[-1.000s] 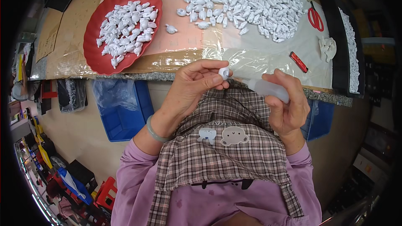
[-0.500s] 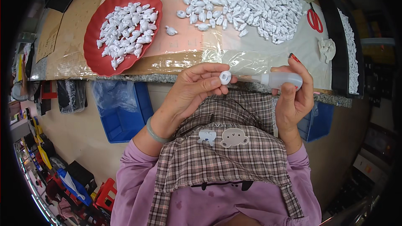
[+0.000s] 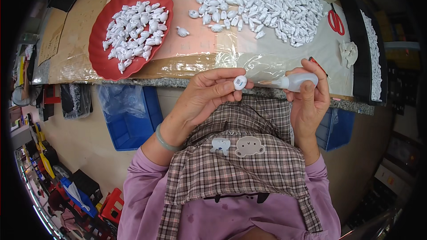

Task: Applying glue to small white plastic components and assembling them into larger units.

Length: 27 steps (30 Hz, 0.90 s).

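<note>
The left hand (image 3: 209, 95) pinches a small white round part (image 3: 240, 82). The right hand (image 3: 311, 93), gripping a squeeze bottle (image 3: 296, 81), has levelled it, nozzle now meeting the part above the bench (image 3: 200, 58) edge; application looks underway.

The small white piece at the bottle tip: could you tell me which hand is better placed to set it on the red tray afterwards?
Probably the left hand: it pinches the small white piece, and the red tray lies on its side. The right hand holds the squeeze bottle.
</note>
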Tool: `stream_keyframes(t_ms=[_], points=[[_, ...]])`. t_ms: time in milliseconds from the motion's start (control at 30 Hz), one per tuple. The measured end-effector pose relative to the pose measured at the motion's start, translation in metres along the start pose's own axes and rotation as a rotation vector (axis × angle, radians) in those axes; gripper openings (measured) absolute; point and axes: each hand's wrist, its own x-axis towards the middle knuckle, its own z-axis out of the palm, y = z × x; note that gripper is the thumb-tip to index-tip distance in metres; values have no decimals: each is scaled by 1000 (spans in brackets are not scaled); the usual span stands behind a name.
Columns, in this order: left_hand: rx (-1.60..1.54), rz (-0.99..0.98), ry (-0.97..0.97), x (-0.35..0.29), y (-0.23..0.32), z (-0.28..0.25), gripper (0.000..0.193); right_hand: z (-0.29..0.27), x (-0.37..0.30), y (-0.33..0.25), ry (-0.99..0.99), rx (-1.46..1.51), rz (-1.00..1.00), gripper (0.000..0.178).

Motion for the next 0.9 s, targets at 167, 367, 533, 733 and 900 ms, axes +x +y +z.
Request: stream_keyframes(t_ms=[167, 367, 533, 733, 900], points=[[19, 8, 20, 0, 0, -1, 32, 2, -5, -2, -32, -210, -160, 42], [21, 3, 13, 0, -3, -2, 33, 5, -8, -4, -80, -435, -262, 45], [26, -5, 18, -1, -3, -1, 33, 5, -8, -2, -67, -416, -289, 38], [25, -10, 26, -2, -4, -1, 32, 7, -8, -4, -84, -436, -276, 38], [33, -11, 50, -2, -4, -3, 32, 5, -7, -6, -100, -454, -243, 37]])
